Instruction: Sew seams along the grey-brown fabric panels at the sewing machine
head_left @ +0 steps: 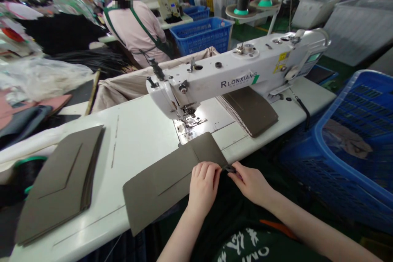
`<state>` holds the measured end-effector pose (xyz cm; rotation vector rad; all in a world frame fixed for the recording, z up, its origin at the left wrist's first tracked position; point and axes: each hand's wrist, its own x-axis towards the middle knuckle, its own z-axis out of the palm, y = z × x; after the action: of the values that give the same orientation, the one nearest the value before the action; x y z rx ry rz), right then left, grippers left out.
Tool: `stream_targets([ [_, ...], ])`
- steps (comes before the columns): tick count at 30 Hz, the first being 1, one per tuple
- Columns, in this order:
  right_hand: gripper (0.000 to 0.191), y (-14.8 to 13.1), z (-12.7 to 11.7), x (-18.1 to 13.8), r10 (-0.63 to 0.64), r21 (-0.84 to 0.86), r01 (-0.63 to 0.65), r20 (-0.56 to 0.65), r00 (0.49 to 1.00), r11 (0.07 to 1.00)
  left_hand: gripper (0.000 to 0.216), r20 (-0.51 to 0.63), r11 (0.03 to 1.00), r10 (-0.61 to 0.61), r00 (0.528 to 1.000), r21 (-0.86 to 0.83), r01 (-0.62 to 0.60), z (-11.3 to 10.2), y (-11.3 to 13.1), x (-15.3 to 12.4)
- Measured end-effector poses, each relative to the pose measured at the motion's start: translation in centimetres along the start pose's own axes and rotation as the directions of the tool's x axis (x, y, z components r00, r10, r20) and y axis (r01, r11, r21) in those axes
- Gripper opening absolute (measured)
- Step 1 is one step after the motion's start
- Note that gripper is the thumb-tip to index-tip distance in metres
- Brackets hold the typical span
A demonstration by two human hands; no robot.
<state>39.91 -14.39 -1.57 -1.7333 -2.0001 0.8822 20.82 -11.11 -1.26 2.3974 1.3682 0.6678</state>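
A grey-brown flat piece [166, 180] lies on the white sewing table [138, 131], its near corner hanging over the front edge. My left hand [203, 184] rests on that corner with fingers curled down on it. My right hand [250, 182] pinches a small dark object [229, 168] right beside the corner, touching the left fingertips. Just behind stands the white sewing machine [239, 73], its needle foot [192, 122] above the piece's far edge.
A stack of similar grey-brown pieces [61, 184] lies at the left of the table, another stack [250, 108] under the machine arm. A big blue crate [356, 151] stands at the right. A person in a pink top [135, 28] sits ahead, facing away.
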Motion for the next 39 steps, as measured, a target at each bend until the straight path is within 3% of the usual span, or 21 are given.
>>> stream_targets([
  [6,0.014,0.4,-0.2,0.2,0.015,-0.027,-0.016,-0.028,0.999,1.000,0.015,0.000,0.992,0.056,0.998,0.114,-0.055,0.8,-0.1,0.2],
  [16,0.016,-0.1,-0.5,0.4,-0.012,-0.002,0.012,-0.017,1.000,1.000,0.010,0.003,0.996,-0.075,0.997,-0.054,0.076,0.2,0.8,0.7],
  [30,0.016,1.1,0.3,0.5,0.025,-0.046,-0.028,-0.047,0.999,0.999,0.014,0.072,0.983,-0.052,0.996,-0.170,0.064,-0.6,0.9,0.6],
  [39,0.016,1.0,0.1,0.2,0.015,-0.064,-0.018,-0.048,0.999,0.998,0.021,0.011,0.983,-0.089,0.996,-0.160,0.089,0.0,0.8,0.7],
])
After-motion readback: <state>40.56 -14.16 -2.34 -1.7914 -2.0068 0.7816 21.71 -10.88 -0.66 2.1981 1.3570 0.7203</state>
